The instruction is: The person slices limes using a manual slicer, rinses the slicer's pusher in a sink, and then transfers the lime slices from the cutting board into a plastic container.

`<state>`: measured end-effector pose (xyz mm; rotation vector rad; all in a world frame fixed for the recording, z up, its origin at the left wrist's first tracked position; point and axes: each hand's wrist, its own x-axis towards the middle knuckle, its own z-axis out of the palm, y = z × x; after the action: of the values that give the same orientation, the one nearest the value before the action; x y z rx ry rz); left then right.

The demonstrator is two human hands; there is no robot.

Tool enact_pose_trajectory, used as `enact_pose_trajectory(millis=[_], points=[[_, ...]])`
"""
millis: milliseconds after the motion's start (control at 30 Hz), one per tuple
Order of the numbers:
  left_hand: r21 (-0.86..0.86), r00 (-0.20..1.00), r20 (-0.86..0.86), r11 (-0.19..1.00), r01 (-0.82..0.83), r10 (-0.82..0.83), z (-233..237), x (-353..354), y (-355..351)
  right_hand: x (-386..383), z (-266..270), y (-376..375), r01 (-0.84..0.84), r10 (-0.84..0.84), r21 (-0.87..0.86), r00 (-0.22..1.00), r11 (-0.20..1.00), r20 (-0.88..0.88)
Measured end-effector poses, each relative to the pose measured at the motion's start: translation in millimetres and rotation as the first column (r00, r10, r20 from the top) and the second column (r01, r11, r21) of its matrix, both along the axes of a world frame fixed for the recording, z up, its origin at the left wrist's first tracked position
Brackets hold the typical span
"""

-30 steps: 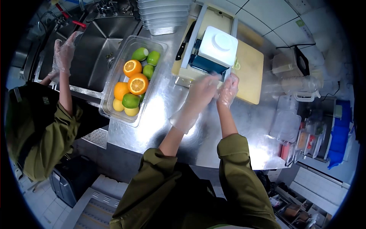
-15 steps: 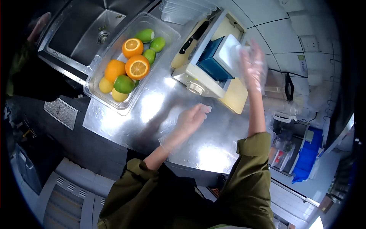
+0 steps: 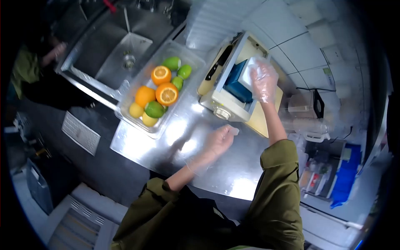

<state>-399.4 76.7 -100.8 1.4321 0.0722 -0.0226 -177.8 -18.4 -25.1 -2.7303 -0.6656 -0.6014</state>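
Observation:
My gloved right hand (image 3: pixel 265 81) curls over the white top (image 3: pixel 248 74) of a blue block (image 3: pixel 237 85). This block sits in a cream-coloured frame with a round dial (image 3: pixel 221 113), which looks like a slicer. My left hand (image 3: pixel 218 142), also in a clear glove, hovers over the steel counter just in front of the dial. Its fingers are curled closed; whether anything is inside cannot be seen. Left of the slicer, a clear tub (image 3: pixel 155 134) contains halved oranges (image 3: pixel 166 93), a whole orange (image 3: pixel 145 96), green citrus (image 3: pixel 154 109) and yellow fruit (image 3: pixel 136 110).
A black-handled knife (image 3: pixel 218 64) lies along the slicer's left side. Part of a yellowish board (image 3: pixel 260 121) shows on its right. A steel sink (image 3: pixel 112 62) is at upper left, with another person's hand (image 3: pixel 55 51) beyond it. Clear jugs (image 3: pixel 306 123) stand at right.
My right hand has closed over the white top of the block, where it was blurred at its right edge before. The view has shifted, so the counter items appear lower and further right.

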Motion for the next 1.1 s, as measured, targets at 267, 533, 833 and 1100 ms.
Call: enact_pose_trajectory(millis=[267, 533, 833, 1100], points=[[0.066, 0.994, 0.055, 0.994, 0.085, -0.089, 8, 29, 50, -55, -42, -35, 0.235, -0.247, 0.610, 0.967, 0.757, -0.066], [0.465, 0.946, 0.323, 0.870, -0.163, 0.005, 109, 127, 25, -114, -105, -51, 0.576, -0.407, 0.648, 0.815, 0.498, -0.412], [0.706, 0.714, 0.677, 0.430, -0.562, -0.178, 67, 198, -23, -98, -119, -39, 0.579, -0.360, 0.667, 0.815, 0.468, -0.455], [0.516, 0.497, 0.855, 0.352, -0.781, -0.150, 43, 217, -40, -78, -117, -26, 0.668, -0.333, 0.672, 0.743, 0.319, -0.580]])
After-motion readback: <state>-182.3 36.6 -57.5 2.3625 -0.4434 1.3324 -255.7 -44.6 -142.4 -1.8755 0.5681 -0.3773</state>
